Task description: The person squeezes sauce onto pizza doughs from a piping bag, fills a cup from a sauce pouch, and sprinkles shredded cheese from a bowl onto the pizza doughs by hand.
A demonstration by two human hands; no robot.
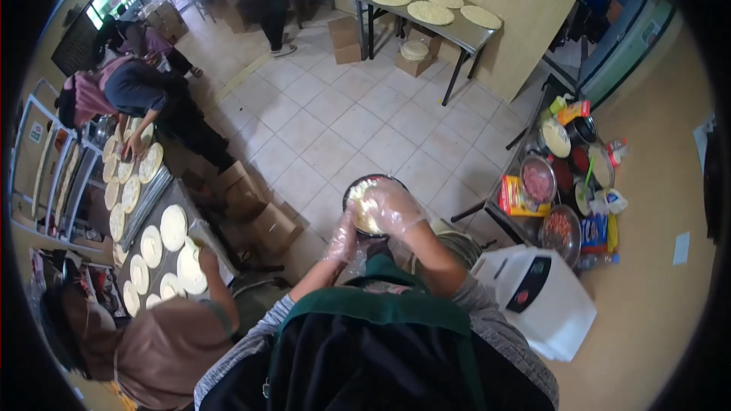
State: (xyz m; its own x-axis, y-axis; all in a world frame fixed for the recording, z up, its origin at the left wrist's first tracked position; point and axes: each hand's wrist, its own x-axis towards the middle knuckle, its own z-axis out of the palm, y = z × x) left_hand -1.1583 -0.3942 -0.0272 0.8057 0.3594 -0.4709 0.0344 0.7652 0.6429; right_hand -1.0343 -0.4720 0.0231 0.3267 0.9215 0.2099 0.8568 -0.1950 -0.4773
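Below me is a dark round bowl (373, 177) holding pale yellow, shredded food (359, 196) that looks like grated cheese. My left hand (342, 237), in a clear plastic glove, reaches over the near left side of the bowl. Its fingertips meet the pale shreds, and their grip is not clear. Over the right half of the bowl, my right hand (399, 208), also gloved, bends its fingers down around some of the shreds. The palms hide much of the contents and the near rim.
At left, co-workers bend over a table (221, 247) bearing several pale dough rounds (173, 228). Cardboard boxes (272, 230) stand beside it. To the right are a white appliance (541, 301) and a table with bowls of toppings (539, 180). Topped rounds (429, 13) lie on the far table.
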